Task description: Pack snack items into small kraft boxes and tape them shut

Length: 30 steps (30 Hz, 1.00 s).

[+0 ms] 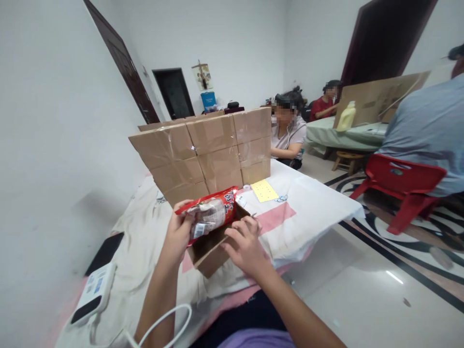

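Note:
My left hand [181, 227] is closed on the left end of a red snack packet [213, 215] with a clear window and a white barcode label. The packet is tilted over an open cardboard box [213, 261] on the table in front of me. My right hand [244, 241] rests at the box's right side, its fingers curled over the near rim. The packet and my fingers hide much of the box's inside, so what lies in it cannot be made out.
A taped cardboard partition [217, 150] stands across the cloth-covered table [319, 193]. Beyond my right hand lies a yellow card [264, 190]. A white power bank [94, 292] with a cable and a black phone-like slab [104, 253] lie left. Other people sit behind and to the right, near a red chair [402, 169].

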{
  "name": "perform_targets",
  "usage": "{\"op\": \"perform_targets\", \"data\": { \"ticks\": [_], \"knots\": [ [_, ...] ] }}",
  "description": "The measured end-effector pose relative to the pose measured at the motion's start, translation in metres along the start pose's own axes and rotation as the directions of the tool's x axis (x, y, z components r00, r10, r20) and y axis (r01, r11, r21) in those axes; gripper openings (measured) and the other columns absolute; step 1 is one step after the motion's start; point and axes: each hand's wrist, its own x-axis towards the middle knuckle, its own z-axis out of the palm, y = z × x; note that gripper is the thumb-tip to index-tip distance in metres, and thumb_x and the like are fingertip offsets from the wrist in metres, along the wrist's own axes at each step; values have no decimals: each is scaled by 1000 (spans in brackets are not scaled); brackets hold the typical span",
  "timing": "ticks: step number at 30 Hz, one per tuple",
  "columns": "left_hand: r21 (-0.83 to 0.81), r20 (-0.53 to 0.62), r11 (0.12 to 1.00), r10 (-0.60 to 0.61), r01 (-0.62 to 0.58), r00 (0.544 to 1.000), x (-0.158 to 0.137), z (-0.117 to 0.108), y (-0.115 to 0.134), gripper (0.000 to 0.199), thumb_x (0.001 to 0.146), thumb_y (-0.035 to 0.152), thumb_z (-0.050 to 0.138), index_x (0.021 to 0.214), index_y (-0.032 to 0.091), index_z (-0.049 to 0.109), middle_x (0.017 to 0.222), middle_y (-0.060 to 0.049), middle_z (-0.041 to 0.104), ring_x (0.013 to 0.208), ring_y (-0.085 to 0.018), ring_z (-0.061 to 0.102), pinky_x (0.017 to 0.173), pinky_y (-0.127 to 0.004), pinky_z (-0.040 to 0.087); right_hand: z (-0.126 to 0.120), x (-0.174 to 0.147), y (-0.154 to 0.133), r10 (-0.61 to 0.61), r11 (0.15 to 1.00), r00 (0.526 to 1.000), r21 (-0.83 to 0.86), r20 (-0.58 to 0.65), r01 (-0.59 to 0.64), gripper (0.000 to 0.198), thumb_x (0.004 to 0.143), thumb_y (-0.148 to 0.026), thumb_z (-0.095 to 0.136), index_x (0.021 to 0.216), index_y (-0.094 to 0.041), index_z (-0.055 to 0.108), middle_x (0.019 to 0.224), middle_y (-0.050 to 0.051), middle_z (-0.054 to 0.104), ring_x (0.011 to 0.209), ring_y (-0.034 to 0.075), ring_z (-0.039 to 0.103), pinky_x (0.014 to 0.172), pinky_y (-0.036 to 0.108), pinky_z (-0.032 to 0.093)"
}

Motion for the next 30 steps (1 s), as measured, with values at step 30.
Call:
{"op": "perform_targets", "data": {
  "ticks": [30],
  "knots": [
    [468,163,867,105,-170,981,-34,-54,-83,61,83,65,65,129,25,67,138,-13,65,138,-34,51,121,-53,34,31,23,95,155,822,981,536,117,-194,40,100,-50,50,117,-19,68,122,13,67,123,28,58,110,46,43]
  ]
}}
